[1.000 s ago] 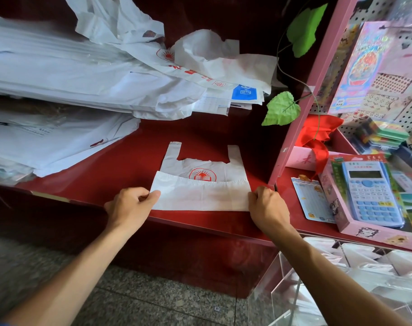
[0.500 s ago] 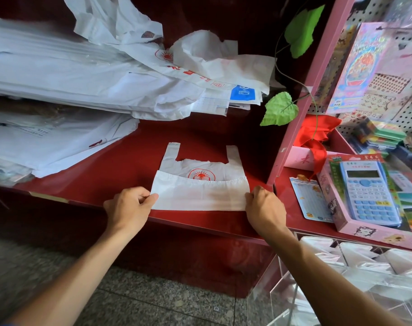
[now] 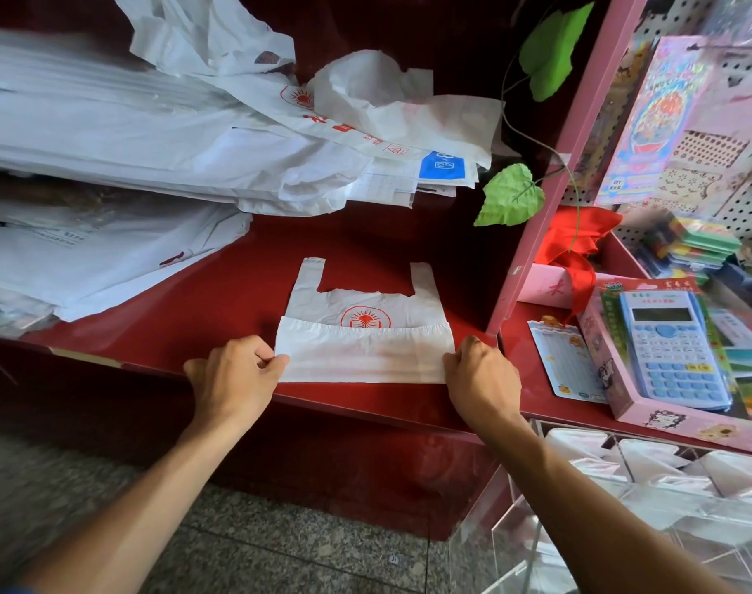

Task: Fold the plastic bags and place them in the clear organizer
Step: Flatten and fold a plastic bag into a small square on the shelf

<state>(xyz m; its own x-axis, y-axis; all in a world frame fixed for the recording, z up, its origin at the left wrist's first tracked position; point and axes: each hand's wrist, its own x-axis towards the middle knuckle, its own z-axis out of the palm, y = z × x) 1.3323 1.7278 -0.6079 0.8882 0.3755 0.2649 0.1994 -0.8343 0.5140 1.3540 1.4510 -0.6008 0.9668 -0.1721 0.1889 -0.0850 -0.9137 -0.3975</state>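
where the red shelf meets its front edge, a white plastic bag with a red sun-and-book logo lies flat, its bottom part folded up over the print and its two handles pointing away from the person. the left hand pinches the left end of the folded band between thumb and curled fingers, and the right hand grips the right end the same way. a heap of unfolded white bags lies at the back left of the shelf, while the clear organizer, already holding folded bags, stands at the lower right, below a boxed blue calculator.
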